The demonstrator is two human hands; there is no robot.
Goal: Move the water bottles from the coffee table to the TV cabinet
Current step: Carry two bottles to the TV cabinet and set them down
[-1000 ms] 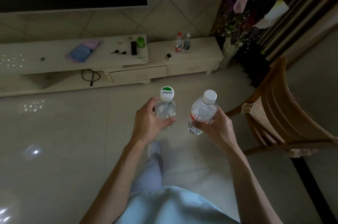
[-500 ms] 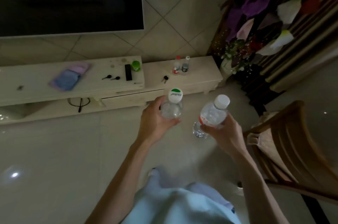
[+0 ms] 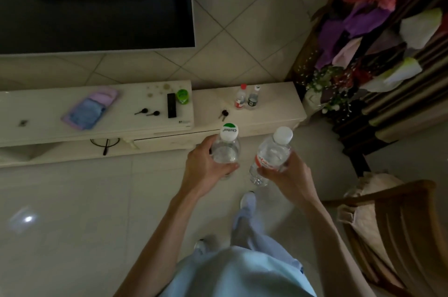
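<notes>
**Two water bottles in hand, in front of the TV cabinet**

Left hand: fingers and thumb are curled round the body of a clear bottle with a green-and-white cap. The bottle is held upright, cap toward the camera. The grip sits at mid-body.

Right hand: fingers are wrapped round a clear bottle with a white cap and red label. This bottle is tilted, with its cap leaning away to the right and its base lower left. The base shows below the hand.

Position: both bottles are held in the air over the tiled floor, just beside each other but apart. Neither touches the TV cabinet. In the head view the left bottle's cap overlaps the cabinet's front edge.

Cabinet, lower right section: a red-capped bottle and a white-capped bottle stand upright side by side near the back edge. A bunch of keys lies near the left end.

Cabinet, raised left section: a black remote and a green container lie near the right edge. Two dark keys lie left of the remote. A purple and blue cloth item lies further left.

Surroundings: a dark television is above the cabinet. A wooden chair stands to the person's right. Artificial flowers stand past the cabinet's right end.
</notes>
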